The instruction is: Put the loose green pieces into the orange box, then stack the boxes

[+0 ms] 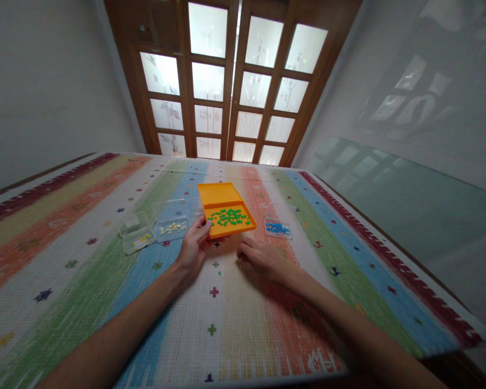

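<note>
My left hand [196, 240] grips the lower left side of an open orange plastic box [221, 194], thumb over its rim, holding it tilted towards me above the table. Many small green pieces [231, 217] lie scattered in its lower half; the lid half leans back behind them. Just right of and below the box, my right hand [257, 256] is closed with its fingers curled low over the tablecloth. What its fingertips hold, if anything, is hidden. One loose green piece [219, 273] rests on the cloth between my forearms.
Left of the orange box stand two open clear boxes, one with yellow pieces [144, 238], one with pale pieces [172, 229]. Another clear box, partly hidden, is behind my left hand. To the right, a clear box holds blue pieces [277, 228]. A striped tablecloth [192, 335] covers the table.
</note>
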Action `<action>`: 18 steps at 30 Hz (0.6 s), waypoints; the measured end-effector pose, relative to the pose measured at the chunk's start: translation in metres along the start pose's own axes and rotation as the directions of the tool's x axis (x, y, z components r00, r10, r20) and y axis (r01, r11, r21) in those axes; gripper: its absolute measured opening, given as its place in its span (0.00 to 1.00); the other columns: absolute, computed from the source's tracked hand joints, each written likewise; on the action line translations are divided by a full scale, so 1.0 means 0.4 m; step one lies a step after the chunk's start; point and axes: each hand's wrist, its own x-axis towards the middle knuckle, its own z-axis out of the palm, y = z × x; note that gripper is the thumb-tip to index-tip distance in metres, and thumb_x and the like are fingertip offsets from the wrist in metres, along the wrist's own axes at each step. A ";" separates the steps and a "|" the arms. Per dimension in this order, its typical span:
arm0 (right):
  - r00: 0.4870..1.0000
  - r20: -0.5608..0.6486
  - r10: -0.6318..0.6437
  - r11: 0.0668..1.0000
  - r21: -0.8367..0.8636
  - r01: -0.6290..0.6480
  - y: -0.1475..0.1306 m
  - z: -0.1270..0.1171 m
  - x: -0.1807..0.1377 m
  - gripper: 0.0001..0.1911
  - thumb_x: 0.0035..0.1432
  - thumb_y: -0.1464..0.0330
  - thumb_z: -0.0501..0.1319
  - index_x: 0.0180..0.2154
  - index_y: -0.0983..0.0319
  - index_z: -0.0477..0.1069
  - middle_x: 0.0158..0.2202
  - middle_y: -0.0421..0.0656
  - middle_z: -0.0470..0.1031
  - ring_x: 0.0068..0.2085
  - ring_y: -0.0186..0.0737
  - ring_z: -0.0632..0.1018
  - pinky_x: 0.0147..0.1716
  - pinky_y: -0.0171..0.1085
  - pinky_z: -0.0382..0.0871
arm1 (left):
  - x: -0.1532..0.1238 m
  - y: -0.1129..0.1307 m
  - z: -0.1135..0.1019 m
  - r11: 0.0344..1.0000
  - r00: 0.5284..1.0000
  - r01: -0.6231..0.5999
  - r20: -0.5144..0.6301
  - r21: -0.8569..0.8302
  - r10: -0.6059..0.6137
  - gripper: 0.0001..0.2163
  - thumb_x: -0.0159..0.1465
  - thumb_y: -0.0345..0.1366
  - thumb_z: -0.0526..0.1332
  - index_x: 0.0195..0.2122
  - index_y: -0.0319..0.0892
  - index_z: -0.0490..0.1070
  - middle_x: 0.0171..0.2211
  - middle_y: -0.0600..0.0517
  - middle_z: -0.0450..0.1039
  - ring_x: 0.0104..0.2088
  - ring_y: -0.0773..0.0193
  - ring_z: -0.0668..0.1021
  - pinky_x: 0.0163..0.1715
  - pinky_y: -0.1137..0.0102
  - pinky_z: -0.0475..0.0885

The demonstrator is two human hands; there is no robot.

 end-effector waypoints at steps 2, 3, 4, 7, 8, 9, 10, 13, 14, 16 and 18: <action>1.000 -0.012 0.004 1.000 0.011 -0.004 0.004 -0.018 -0.005 0.07 0.64 0.77 0.57 0.41 0.63 0.71 0.42 0.46 0.73 0.36 0.37 0.72 0.31 0.34 0.59 | 0.001 -0.002 -0.002 1.000 1.000 -0.003 -0.003 0.001 0.003 0.12 0.62 0.35 0.67 0.46 0.39 0.74 0.46 0.44 0.81 0.37 0.58 0.84 0.32 0.70 0.79; 1.000 -0.014 0.006 1.000 0.014 -0.006 0.004 -0.025 -0.006 0.08 0.63 0.78 0.57 0.40 0.63 0.71 0.42 0.46 0.73 0.36 0.37 0.72 0.31 0.34 0.58 | 0.001 -0.002 -0.002 1.000 1.000 -0.006 -0.003 0.000 0.006 0.12 0.62 0.35 0.68 0.46 0.39 0.74 0.47 0.43 0.81 0.37 0.58 0.84 0.32 0.70 0.79; 1.000 -0.011 0.009 1.000 0.016 -0.009 0.004 -0.030 -0.007 0.08 0.63 0.79 0.57 0.40 0.63 0.71 0.41 0.46 0.73 0.36 0.37 0.72 0.31 0.34 0.58 | 0.001 -0.003 -0.002 1.000 1.000 -0.009 -0.003 0.000 0.009 0.12 0.62 0.35 0.68 0.46 0.39 0.74 0.48 0.43 0.81 0.38 0.58 0.84 0.33 0.70 0.79; 0.999 0.020 0.033 0.999 0.017 -0.033 0.003 -0.031 -0.006 0.05 0.63 0.76 0.59 0.40 0.64 0.72 0.41 0.46 0.74 0.36 0.37 0.73 0.30 0.34 0.57 | -0.001 -0.003 -0.002 1.000 1.000 -0.014 0.002 0.004 0.014 0.13 0.62 0.36 0.68 0.47 0.39 0.74 0.48 0.43 0.81 0.39 0.58 0.84 0.33 0.70 0.79; 0.998 0.037 0.044 0.999 0.017 -0.045 0.005 -0.029 -0.005 0.04 0.64 0.75 0.60 0.40 0.64 0.72 0.41 0.46 0.74 0.36 0.37 0.73 0.30 0.34 0.57 | -0.001 -0.003 -0.001 1.000 1.000 -0.013 0.007 0.006 0.013 0.13 0.62 0.36 0.68 0.47 0.39 0.74 0.48 0.43 0.81 0.39 0.57 0.84 0.33 0.70 0.79; 0.997 0.051 0.056 0.998 0.019 -0.057 0.007 -0.027 -0.006 0.03 0.64 0.74 0.61 0.40 0.64 0.73 0.41 0.46 0.74 0.36 0.37 0.73 0.30 0.34 0.58 | -0.002 -0.002 -0.001 1.000 1.000 -0.010 0.011 0.009 0.010 0.13 0.62 0.36 0.68 0.47 0.39 0.74 0.47 0.43 0.81 0.39 0.57 0.84 0.33 0.70 0.79; 0.996 0.058 0.069 0.997 0.020 -0.070 0.011 -0.025 -0.007 0.03 0.64 0.73 0.61 0.40 0.64 0.73 0.41 0.47 0.74 0.36 0.38 0.73 0.30 0.34 0.58 | -0.003 -0.001 -0.001 1.000 1.000 -0.006 0.015 0.012 0.006 0.13 0.63 0.36 0.68 0.47 0.39 0.74 0.47 0.43 0.81 0.39 0.57 0.84 0.33 0.70 0.79; 0.995 0.043 0.090 0.995 0.029 -0.091 0.024 -0.023 -0.014 0.03 0.64 0.73 0.60 0.40 0.64 0.73 0.40 0.47 0.74 0.37 0.38 0.74 0.32 0.34 0.60 | -0.003 0.001 -0.001 1.000 1.000 -0.003 0.014 0.014 0.003 0.13 0.63 0.35 0.67 0.47 0.38 0.75 0.48 0.43 0.80 0.39 0.56 0.84 0.33 0.70 0.79; 0.995 0.037 0.089 0.995 0.036 -0.090 0.028 -0.022 -0.017 0.04 0.65 0.73 0.60 0.40 0.64 0.73 0.40 0.46 0.75 0.37 0.38 0.74 0.32 0.34 0.60 | -0.002 0.001 -0.001 1.000 1.000 -0.002 0.012 0.010 0.002 0.12 0.63 0.35 0.67 0.47 0.38 0.75 0.48 0.43 0.80 0.40 0.56 0.84 0.33 0.69 0.79; 0.996 0.036 0.077 0.996 0.052 -0.079 0.032 -0.019 -0.022 0.04 0.65 0.72 0.61 0.41 0.63 0.74 0.40 0.46 0.75 0.37 0.38 0.74 0.32 0.34 0.60 | 0.000 0.000 -0.002 1.000 1.000 0.000 0.010 0.002 0.000 0.12 0.63 0.35 0.67 0.47 0.38 0.75 0.48 0.42 0.80 0.40 0.55 0.84 0.34 0.68 0.79; 0.996 0.050 0.070 0.996 0.056 -0.073 0.031 -0.014 -0.026 0.05 0.66 0.72 0.60 0.42 0.62 0.74 0.41 0.46 0.75 0.36 0.37 0.74 0.31 0.33 0.59 | 0.001 -0.001 -0.003 1.000 1.000 0.006 0.010 -0.001 -0.006 0.12 0.62 0.35 0.68 0.46 0.39 0.75 0.47 0.42 0.81 0.41 0.54 0.84 0.34 0.68 0.79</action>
